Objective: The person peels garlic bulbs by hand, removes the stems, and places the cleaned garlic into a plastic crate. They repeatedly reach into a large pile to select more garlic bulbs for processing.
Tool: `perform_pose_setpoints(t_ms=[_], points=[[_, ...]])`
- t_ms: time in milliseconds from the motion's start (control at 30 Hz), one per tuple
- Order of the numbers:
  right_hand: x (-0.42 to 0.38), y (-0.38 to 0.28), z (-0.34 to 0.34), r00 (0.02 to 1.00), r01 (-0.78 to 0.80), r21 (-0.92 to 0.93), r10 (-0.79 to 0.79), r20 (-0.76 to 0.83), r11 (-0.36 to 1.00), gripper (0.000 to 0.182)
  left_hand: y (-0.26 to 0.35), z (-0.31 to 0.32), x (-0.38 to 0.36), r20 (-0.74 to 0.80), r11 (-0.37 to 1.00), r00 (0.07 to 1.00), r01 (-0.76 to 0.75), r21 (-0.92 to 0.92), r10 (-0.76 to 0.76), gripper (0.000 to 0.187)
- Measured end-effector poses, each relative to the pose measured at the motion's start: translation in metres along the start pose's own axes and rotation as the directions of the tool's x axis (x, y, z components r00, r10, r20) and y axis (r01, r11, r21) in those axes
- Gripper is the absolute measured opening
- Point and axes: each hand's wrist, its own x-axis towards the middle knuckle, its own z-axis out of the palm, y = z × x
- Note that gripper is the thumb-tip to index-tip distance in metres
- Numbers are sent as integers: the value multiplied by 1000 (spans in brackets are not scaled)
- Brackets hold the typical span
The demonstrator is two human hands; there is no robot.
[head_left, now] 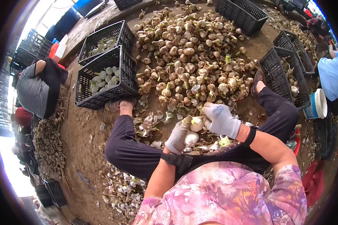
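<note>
A white garlic bulb point(197, 124) with a short green stem is pinched between my two gloved hands, above my lap. My left hand point(178, 135) is closed at its stem side, the fingertips partly hidden. From the other side my right hand point(222, 120) has its fingers curled over the same bulb. Just below them lies a second, clean white bulb point(191, 138). In front spreads a large heap of dirty, unpeeled garlic point(189, 67). Peeled skins point(150, 123) litter the ground between my legs. Whether a blade is in either hand cannot be seen.
Left of the heap, a black crate point(105, 95) holds cleaned white bulbs, with another crate point(88, 45) behind. More crates point(276, 71) and a white bucket point(320, 103) stand at right. A person in a striped top point(35, 90) bends at left; a blue-shirted person point(332, 75) is at right.
</note>
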Motion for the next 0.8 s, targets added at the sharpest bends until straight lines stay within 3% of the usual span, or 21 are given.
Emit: perform_pose_setpoints(t_ms=[33, 133, 167, 300, 400, 467, 500, 600, 733, 800], points=[[0, 3, 6, 995, -62, 170, 74, -66, 983, 14, 2, 2, -1, 12, 997, 1000, -12, -76, 12, 54], [0, 9, 10, 970, -169, 413, 224, -89, 895, 16, 2, 2, -2, 20, 961, 983, -176, -212, 184, 54], [0, 7, 12, 964, -102, 342, 178, -198, 934, 15, 2, 2, -3, 7, 947, 972, -228, -225, 236, 56], [-10, -16, 15, 980, 28, -18, -31, -196, 999, 15, -3, 7, 0, -57, 946, 950, -312, -83, 308, 55], [-15, -23, 25, 985, 136, 38, -131, -114, 990, 13, -7, 10, 2, -105, 962, 959, -270, -48, 264, 54], [-11, -14, 32, 970, 63, 373, 31, -241, 926, 9, -2, 8, -2, -97, 973, 968, -231, 15, 232, 54], [-10, -8, 29, 966, 7, 476, 117, -230, 879, 8, 0, 9, -4, -88, 973, 969, -227, 40, 230, 56], [-6, 9, 16, 926, -276, 805, 370, 76, 525, 14, 4, 14, -7, -43, 970, 970, -238, 53, 240, 60], [-8, 39, 14, 885, -245, 862, 466, 12, 445, 16, 3, 19, -8, 25, 969, 969, -246, -35, 247, 64], [-13, 62, 17, 872, -267, 836, 490, -3, 480, 16, 0, 13, -7, 30, 976, 977, -210, -53, 212, 66]])
